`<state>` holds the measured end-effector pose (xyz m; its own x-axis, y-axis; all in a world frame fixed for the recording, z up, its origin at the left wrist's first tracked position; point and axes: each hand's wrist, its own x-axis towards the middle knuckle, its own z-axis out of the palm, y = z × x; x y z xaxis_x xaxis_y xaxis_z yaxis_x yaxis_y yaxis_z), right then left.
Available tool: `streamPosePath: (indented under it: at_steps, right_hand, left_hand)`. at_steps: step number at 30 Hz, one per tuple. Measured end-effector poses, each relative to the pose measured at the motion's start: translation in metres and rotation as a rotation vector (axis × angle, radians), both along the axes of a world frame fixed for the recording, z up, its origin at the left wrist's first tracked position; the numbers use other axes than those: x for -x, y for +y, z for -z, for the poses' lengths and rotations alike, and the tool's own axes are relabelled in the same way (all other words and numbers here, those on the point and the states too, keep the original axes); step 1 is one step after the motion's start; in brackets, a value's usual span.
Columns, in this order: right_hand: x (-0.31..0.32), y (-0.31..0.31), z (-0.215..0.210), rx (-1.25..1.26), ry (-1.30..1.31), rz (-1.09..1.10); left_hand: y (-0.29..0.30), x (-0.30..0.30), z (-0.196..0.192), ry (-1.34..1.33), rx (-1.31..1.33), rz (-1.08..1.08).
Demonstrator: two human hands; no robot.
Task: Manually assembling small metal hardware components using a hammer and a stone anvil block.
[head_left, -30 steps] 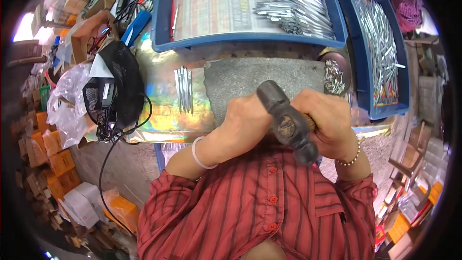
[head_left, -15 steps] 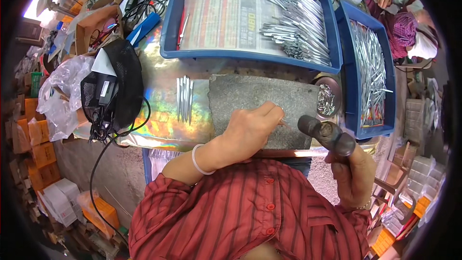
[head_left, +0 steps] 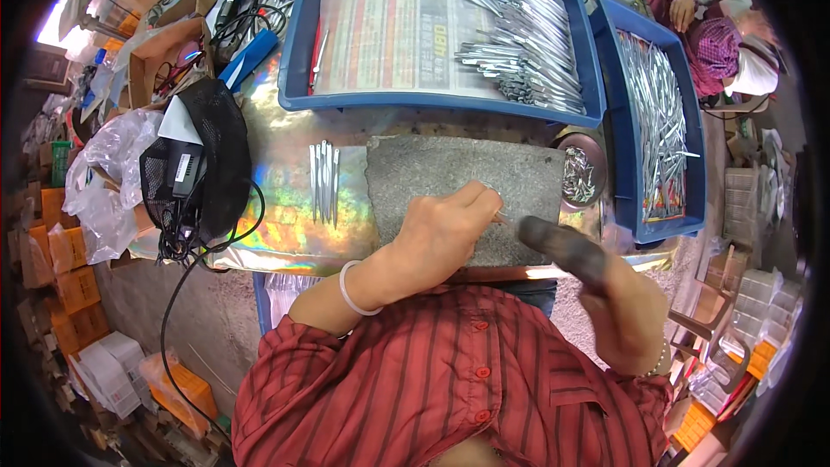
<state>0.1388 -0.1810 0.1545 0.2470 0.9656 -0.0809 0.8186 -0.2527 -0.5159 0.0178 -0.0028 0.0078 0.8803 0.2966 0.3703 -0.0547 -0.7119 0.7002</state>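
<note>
My left hand (head_left: 445,227) is closed in a pinch low over a grey stone slab (head_left: 415,164). A thin metal piece pokes out past its fingertips; most of it is hidden by the fingers. To the right, my right hand (head_left: 629,311) grips a hammer (head_left: 564,247) with a dark rounded head, smeared by motion. The hammer's face is just right of the left fingertips, above the slab's near right part. Left of the slab, several slim pointed metal pieces (head_left: 324,183) lie side by side. A round dish (head_left: 598,149) of tiny metal bits (head_left: 577,180) sits at the slab's right edge.
Beyond the slab stands a large blue tray (head_left: 389,106) lined with newspaper, with many slim metal pieces (head_left: 536,43). Another blue tray (head_left: 696,164) of them is at the right. A black mesh bag (head_left: 226,147) with cables lies left. A person (head_left: 718,43) sits far right.
The hammer and my right hand have shifted slightly left, and the hammer has turned and blurred. My left hand keeps its pinch in nearly the same place. The whole view has shifted slightly.
</note>
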Motion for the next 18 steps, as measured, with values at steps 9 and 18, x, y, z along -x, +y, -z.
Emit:
streamPosePath:
  at_steps: [9, 18]
  right_hand:
    - [0.002, -0.018, 0.019, -0.156, -0.213, -0.002]
    - [0.004, 0.007, 0.01, 0.048, 0.023, 0.03]
  left_hand:
    - [0.004, 0.0, 0.005, 0.037, -0.007, 0.0]
    - [0.009, 0.006, 0.004, 0.071, -0.003, 0.024]
